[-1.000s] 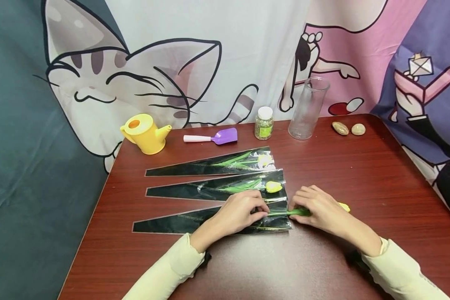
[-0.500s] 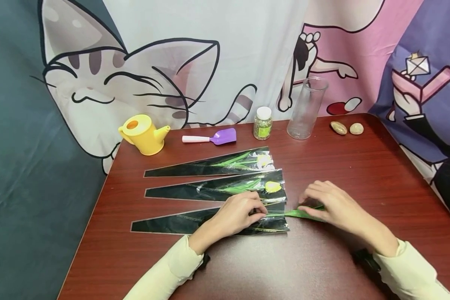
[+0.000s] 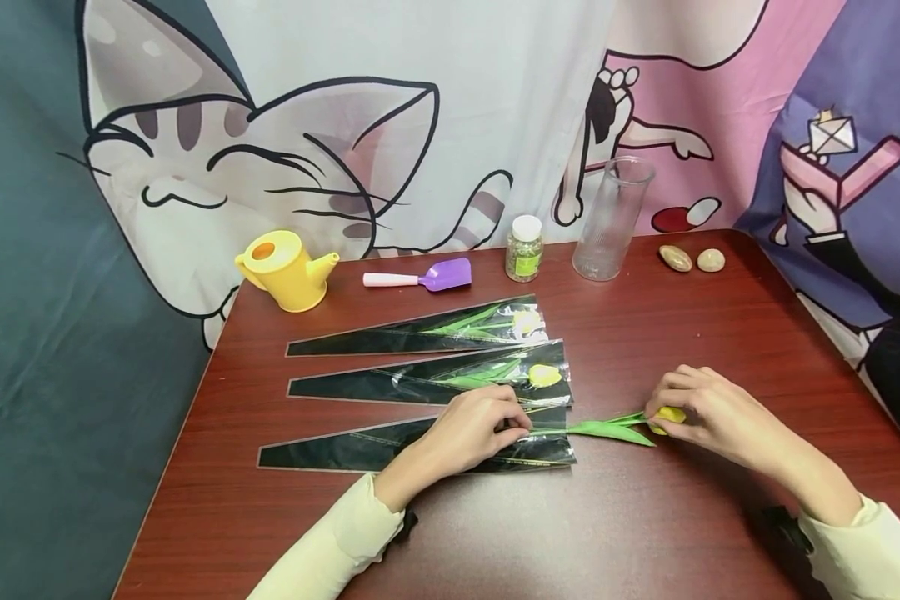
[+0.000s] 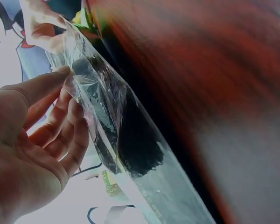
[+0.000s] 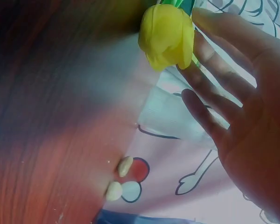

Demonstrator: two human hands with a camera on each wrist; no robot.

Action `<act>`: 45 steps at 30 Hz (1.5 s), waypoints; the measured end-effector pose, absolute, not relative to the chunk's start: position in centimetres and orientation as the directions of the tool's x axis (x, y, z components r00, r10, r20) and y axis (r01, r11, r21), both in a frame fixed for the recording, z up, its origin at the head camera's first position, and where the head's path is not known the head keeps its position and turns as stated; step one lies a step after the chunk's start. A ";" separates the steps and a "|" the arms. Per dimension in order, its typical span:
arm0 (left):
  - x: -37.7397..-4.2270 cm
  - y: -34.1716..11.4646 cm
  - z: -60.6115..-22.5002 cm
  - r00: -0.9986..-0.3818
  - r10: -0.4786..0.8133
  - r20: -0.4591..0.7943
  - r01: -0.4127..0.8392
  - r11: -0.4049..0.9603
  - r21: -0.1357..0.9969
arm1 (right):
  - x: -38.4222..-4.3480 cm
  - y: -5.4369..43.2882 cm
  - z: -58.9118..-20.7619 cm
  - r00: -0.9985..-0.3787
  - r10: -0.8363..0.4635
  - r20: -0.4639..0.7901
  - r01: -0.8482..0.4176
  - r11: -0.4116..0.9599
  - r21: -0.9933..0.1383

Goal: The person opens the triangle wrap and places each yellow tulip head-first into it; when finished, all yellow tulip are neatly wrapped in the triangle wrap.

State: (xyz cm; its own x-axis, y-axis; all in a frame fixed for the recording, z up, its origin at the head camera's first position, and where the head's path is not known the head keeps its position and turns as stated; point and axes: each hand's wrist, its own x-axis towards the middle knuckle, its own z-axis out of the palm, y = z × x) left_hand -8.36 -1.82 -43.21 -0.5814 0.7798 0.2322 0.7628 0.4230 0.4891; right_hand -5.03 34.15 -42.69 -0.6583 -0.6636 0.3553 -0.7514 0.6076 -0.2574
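Note:
Near the front of the table, my left hand (image 3: 468,433) pinches the black-and-clear plastic flower sleeve (image 3: 330,448) close to its wide end; the left wrist view shows the thumb against the crinkled clear film (image 4: 91,93). A yellow artificial tulip (image 3: 669,419) has its lower stem inside that sleeve, while its green leaves (image 3: 615,431) and bloom stick out to the right. My right hand (image 3: 727,421) holds the tulip at its bloom, thumb and fingers on either side. In the right wrist view the bloom (image 5: 167,39) shows beside the fingertips.
Behind lie two more sleeves, each with a yellow tulip: the middle sleeve (image 3: 375,383) and the far sleeve (image 3: 375,333). Along the back stand a yellow watering can (image 3: 288,275), purple shovel (image 3: 446,275), lidded jar (image 3: 525,250), clear glass vase (image 3: 607,233) and two stones (image 3: 675,258).
My right hand has moved right along the tulip, from the leaves at the sleeve's mouth to the bloom. The leaves now show uncovered. My left hand has stayed in place on the sleeve.

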 end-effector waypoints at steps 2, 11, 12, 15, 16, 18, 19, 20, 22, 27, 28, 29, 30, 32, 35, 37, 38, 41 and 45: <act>-8.3 -1.8 -43.3 -0.579 0.782 0.233 0.765 0.421 0.487 | -5.0 34.1 -42.9 -0.657 -0.666 0.354 -0.752 0.611 -0.248; -8.2 -1.7 -43.3 -0.577 0.780 0.241 0.768 0.419 0.484 | -5.0 33.5 -43.5 -0.662 -0.669 0.338 -0.747 0.630 -0.215; -8.2 -1.7 -43.3 -0.576 0.781 0.241 0.770 0.420 0.481 | -5.0 33.5 -43.5 -0.663 -0.669 0.336 -0.746 0.632 -0.212; -8.2 -1.7 -43.2 -0.576 0.781 0.241 0.772 0.422 0.475 | -5.0 33.4 -43.6 -0.671 -0.664 0.329 -0.737 0.643 -0.207; -8.2 -1.7 -43.2 -0.575 0.782 0.241 0.773 0.422 0.475 | -5.0 33.4 -43.7 -0.674 -0.662 0.328 -0.735 0.647 -0.205; -8.2 -1.7 -43.2 -0.573 0.783 0.242 0.775 0.422 0.471 | -5.0 33.4 -43.7 -0.677 -0.661 0.324 -0.732 0.652 -0.198; -8.2 -1.7 -43.2 -0.573 0.783 0.242 0.775 0.422 0.470 | -5.0 33.4 -43.8 -0.678 -0.661 0.322 -0.731 0.655 -0.194; -8.2 -1.7 -43.2 -0.574 0.782 0.243 0.775 0.423 0.470 | -5.0 33.3 -43.8 -0.679 -0.661 0.320 -0.729 0.657 -0.189; -8.2 -1.7 -43.1 -0.575 0.782 0.243 0.775 0.424 0.469 | -5.1 33.3 -44.0 -0.678 -0.665 0.315 -0.730 0.659 -0.180; -8.2 -1.7 -43.2 -0.576 0.780 0.243 0.773 0.425 0.471 | -5.3 33.0 -44.1 -0.670 -0.676 0.308 -0.736 0.659 -0.154; -8.2 -1.6 -43.2 -0.576 0.781 0.243 0.773 0.424 0.472 | -5.3 32.9 -44.1 -0.669 -0.675 0.313 -0.736 0.660 -0.151; -8.2 -1.6 -43.2 -0.575 0.781 0.244 0.774 0.424 0.470 | -5.3 32.8 -44.0 -0.667 -0.672 0.320 -0.736 0.660 -0.150; -8.3 -1.6 -43.2 -0.574 0.781 0.245 0.775 0.422 0.470 | -5.2 32.7 -43.9 -0.667 -0.669 0.329 -0.736 0.659 -0.152; -8.3 -1.5 -43.2 -0.573 0.781 0.251 0.777 0.419 0.470 | -5.2 32.3 -43.7 -0.668 -0.655 0.354 -0.734 0.659 -0.165; -8.4 -1.4 -43.1 -0.571 0.779 0.260 0.783 0.420 0.459 | -5.2 31.5 -43.3 -0.673 -0.632 0.384 -0.729 0.655 -0.200; -8.4 -1.3 -43.1 -0.569 0.778 0.264 0.786 0.422 0.452 | -5.2 30.8 -43.2 -0.680 -0.620 0.391 -0.724 0.651 -0.227; -8.4 -1.2 -43.1 -0.568 0.779 0.265 0.789 0.423 0.446 | -5.2 30.4 -43.2 -0.683 -0.617 0.391 -0.722 0.649 -0.239; -8.4 -1.0 -42.9 -0.563 0.781 0.271 0.794 0.420 0.439 | -5.3 29.1 -43.3 -0.687 -0.617 0.384 -0.721 0.643 -0.257; -8.4 -0.5 -42.7 -0.552 0.785 0.280 0.802 0.409 0.436 | -5.4 27.6 -43.7 -0.693 -0.612 0.381 -0.717 0.641 -0.274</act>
State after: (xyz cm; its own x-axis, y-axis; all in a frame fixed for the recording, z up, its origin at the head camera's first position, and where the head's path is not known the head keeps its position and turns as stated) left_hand -8.44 -0.52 -42.70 -0.5525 0.7850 0.2801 0.8018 0.4087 0.4359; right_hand -5.38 27.57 -43.68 -0.6931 -0.6121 0.3809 -0.7168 0.6411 -0.2741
